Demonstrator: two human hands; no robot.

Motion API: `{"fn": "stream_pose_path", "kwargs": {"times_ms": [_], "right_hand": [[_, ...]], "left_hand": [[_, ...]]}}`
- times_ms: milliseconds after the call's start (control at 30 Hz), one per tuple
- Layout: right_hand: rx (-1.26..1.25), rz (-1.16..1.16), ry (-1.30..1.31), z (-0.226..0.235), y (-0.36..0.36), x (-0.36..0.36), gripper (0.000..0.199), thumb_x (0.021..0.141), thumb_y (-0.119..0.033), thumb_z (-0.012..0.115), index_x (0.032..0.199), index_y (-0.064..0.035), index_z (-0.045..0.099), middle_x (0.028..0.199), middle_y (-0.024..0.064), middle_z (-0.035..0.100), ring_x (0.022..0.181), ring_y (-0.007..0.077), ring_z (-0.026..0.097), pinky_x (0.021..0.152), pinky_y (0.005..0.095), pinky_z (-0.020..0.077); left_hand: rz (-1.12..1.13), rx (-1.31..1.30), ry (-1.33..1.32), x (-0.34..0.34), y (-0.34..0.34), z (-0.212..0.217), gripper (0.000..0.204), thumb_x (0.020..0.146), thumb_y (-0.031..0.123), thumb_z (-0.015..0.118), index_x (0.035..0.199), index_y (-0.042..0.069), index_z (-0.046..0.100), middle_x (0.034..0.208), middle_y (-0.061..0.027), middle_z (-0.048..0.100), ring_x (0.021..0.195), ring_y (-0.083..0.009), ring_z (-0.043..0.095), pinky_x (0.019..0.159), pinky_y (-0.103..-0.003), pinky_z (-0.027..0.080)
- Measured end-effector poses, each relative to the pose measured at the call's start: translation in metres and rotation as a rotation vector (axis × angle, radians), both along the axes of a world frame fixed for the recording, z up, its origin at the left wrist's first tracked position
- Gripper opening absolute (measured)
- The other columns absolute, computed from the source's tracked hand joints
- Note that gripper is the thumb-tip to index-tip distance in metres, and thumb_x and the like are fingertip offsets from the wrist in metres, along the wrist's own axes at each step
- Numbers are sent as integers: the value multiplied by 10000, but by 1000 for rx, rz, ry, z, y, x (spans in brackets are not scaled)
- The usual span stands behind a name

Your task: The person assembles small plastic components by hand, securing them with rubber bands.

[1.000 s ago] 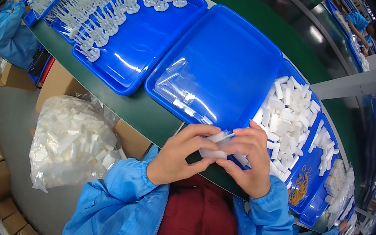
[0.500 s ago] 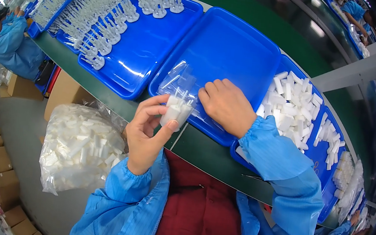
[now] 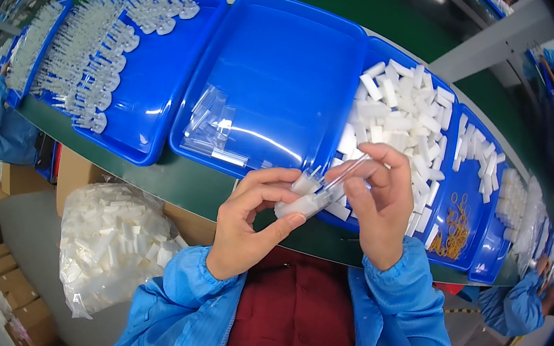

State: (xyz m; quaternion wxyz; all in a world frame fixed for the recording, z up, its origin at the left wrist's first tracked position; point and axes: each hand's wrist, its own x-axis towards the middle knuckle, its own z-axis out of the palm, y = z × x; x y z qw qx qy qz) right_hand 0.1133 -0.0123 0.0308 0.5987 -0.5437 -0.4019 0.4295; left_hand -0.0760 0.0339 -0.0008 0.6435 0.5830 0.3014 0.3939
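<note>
My left hand point(image 3: 246, 221) is closed around a translucent white plastic piece point(image 3: 295, 207) with thin stems poking up from it. In my right hand point(image 3: 385, 212), thumb and fingers pinch a clear thin plastic piece point(image 3: 348, 171), its lower end against the white piece. Whether that end sits inside or beside it, I cannot tell. Similar clear plastic pieces point(image 3: 207, 125) lie loosely in the near left corner of the middle blue tray point(image 3: 282, 51). Behind my right hand, white blocks point(image 3: 403, 119) fill another blue tray.
Rows of clear stemmed parts point(image 3: 83, 49) stand in the left blue tray point(image 3: 149, 79). Yellow rubber bands point(image 3: 452, 231) and more white blocks lie in a tray at right. A bag of white pieces point(image 3: 118, 239) stands below the table at left. Co-workers in blue sit at both sides.
My right hand has left the middle tray with a clear plastic piece and come to the white piece in my left hand. The view has shifted rightward, bringing the rubber bands into fuller sight.
</note>
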Motion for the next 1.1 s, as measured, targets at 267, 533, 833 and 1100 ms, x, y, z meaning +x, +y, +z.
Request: {"fn": "stream_pose_path", "kwargs": {"times_ms": [267, 533, 833, 1100], "right_hand": [[29, 42, -32, -12, -19, 12, 404, 926, -137, 690, 1224, -29, 440, 1041, 151, 690, 1034, 193, 653, 933, 314, 478], [64, 29, -80, -23, -26, 15, 398, 903, -116, 715, 1176, -35, 438, 1040, 152, 687, 1006, 203, 670, 902, 309, 494], [96, -39, -155, -27, -33, 13, 411, 875, -58, 729, 1167, -33, 441, 1045, 146, 670, 1001, 225, 677, 887, 314, 501], [52, -190, -14, -29, -37, 2, 410, 857, -56, 746, 1152, -30, 463, 948, 117, 693, 929, 185, 682, 880, 298, 489]], "left_hand": [[-28, 19, 60, 17, -9, 3, 224, 847, -7, 733, 1055, -32, 654, 1301, -169, 530, 1101, -227, 618, 900, -317, 544], [-1, 48, 84, 20, -9, 4, 201, 854, -11, 718, 1042, -35, 652, 1282, -169, 544, 1102, -218, 614, 898, -319, 545], [-7, 48, 95, 24, -14, 6, 215, 858, -24, 710, 1064, -31, 652, 1285, -159, 545, 1107, -216, 611, 893, -316, 546], [55, 385, 294, 29, -16, 10, 194, 825, -28, 732, 1019, -10, 724, 1229, -159, 593, 1053, -251, 648, 861, -316, 531]]}}
